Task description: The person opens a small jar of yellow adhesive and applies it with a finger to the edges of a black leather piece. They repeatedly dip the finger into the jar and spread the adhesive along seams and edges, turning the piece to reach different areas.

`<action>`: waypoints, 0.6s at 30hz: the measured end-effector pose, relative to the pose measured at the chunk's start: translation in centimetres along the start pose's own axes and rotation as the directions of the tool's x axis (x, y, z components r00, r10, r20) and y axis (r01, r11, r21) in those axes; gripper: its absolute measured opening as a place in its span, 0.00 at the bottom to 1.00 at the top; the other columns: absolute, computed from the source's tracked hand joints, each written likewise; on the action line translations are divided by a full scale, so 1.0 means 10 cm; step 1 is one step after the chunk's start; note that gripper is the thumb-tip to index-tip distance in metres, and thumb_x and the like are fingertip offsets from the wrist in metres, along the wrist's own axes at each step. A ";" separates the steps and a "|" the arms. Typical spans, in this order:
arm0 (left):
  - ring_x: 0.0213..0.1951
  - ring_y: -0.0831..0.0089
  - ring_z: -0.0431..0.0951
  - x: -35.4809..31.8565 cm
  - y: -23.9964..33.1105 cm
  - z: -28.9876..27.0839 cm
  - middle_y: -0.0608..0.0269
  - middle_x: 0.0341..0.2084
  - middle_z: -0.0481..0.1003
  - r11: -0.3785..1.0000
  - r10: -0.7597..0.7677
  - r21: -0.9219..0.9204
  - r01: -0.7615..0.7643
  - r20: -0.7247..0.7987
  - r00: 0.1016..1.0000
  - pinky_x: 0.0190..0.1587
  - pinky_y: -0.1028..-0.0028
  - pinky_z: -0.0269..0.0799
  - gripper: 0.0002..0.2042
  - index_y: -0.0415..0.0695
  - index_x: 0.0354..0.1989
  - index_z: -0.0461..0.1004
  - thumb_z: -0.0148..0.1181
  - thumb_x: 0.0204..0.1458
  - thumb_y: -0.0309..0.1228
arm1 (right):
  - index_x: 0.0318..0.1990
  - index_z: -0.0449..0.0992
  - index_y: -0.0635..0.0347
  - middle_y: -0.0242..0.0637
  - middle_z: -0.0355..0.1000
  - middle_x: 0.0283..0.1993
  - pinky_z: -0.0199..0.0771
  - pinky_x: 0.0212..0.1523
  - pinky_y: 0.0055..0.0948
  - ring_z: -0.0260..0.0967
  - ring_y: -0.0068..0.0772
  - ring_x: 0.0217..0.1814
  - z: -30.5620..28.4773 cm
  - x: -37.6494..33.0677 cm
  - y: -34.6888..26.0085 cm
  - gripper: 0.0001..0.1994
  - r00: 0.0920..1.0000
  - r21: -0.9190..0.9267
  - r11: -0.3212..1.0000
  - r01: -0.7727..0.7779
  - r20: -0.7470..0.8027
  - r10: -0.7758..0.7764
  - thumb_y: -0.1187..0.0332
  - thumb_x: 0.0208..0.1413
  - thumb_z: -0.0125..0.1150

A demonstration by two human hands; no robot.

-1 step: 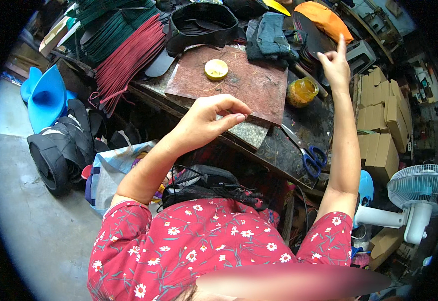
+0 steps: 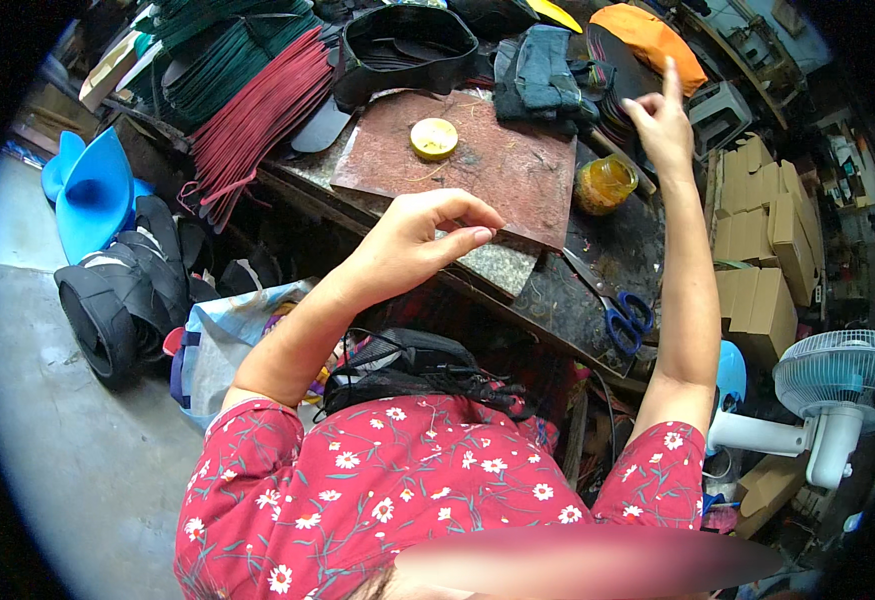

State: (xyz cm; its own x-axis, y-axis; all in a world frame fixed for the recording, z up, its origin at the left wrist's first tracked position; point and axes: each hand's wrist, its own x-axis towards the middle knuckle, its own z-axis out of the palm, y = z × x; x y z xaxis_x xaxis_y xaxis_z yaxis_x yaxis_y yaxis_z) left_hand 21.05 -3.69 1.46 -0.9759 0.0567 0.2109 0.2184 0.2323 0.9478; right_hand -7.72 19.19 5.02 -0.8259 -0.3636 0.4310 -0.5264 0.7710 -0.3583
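Over the near edge of the brown board (image 2: 517, 170), my left hand (image 2: 427, 235) is closed, thumb and fingertips drawn together. Whatever may be between them is too small to make out. My right hand (image 2: 662, 135) is raised at the right, near the orange cloth (image 2: 647, 45). Its index finger points up and its thumb stands apart, with nothing visible between them; the remaining fingers look curled and partly hidden. A round yellow lid (image 2: 434, 139) lies on the board. Beside the board stand a glass jar of yellow-brown stuff (image 2: 602, 185) and blue-handled scissors (image 2: 622, 318).
Stacked red sheets (image 2: 257, 120) and dark green sheets (image 2: 227, 75) fill the back left. A black band-shaped piece (image 2: 407, 55) and dark folded cloth (image 2: 540, 85) sit behind the board. Cardboard boxes (image 2: 757, 300) and a white fan (image 2: 832, 390) stand right; black rolled material (image 2: 122, 300) lies left.
My right hand has shifted slightly up and to the left. My left hand stays in place, still pinched.
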 end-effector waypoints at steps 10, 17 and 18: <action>0.40 0.76 0.78 0.08 0.09 0.08 0.61 0.36 0.80 0.994 0.098 0.035 -0.099 0.039 0.994 0.45 0.75 0.73 0.09 0.38 0.43 0.78 0.61 0.57 0.28 | 0.73 0.52 0.40 0.36 0.73 0.36 0.73 0.43 0.35 0.73 0.34 0.39 0.53 0.31 -0.57 0.48 0.992 0.139 0.985 0.103 0.063 -0.113 0.63 0.43 0.72; 0.44 0.72 0.75 0.40 0.09 0.02 0.61 0.38 0.77 0.972 0.234 0.067 -0.224 -0.277 0.932 0.53 0.72 0.67 0.14 0.38 0.45 0.78 0.60 0.59 0.37 | 0.63 0.64 0.63 0.32 0.74 0.37 0.71 0.51 0.23 0.72 0.23 0.43 -0.23 0.09 -1.00 0.31 0.965 0.856 0.449 0.256 -0.195 -0.177 0.86 0.47 0.57; 0.47 0.71 0.74 0.50 0.08 0.04 0.59 0.40 0.76 0.956 0.263 -0.050 -0.289 -0.296 0.918 0.53 0.72 0.66 0.16 0.37 0.47 0.76 0.58 0.59 0.38 | 0.66 0.58 0.61 0.32 0.73 0.38 0.73 0.49 0.22 0.72 0.22 0.43 -0.33 -0.11 -1.06 0.34 0.964 0.845 0.471 0.253 -0.180 -0.195 0.83 0.49 0.61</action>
State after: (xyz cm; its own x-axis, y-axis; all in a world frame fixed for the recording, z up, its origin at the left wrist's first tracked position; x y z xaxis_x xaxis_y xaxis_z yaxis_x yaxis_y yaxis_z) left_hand 16.38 -2.83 3.19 -0.8403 -0.1743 0.5133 0.4908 0.1573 0.8569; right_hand -0.58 13.11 11.14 -0.6574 -0.4069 0.6343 -0.6274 -0.1707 -0.7598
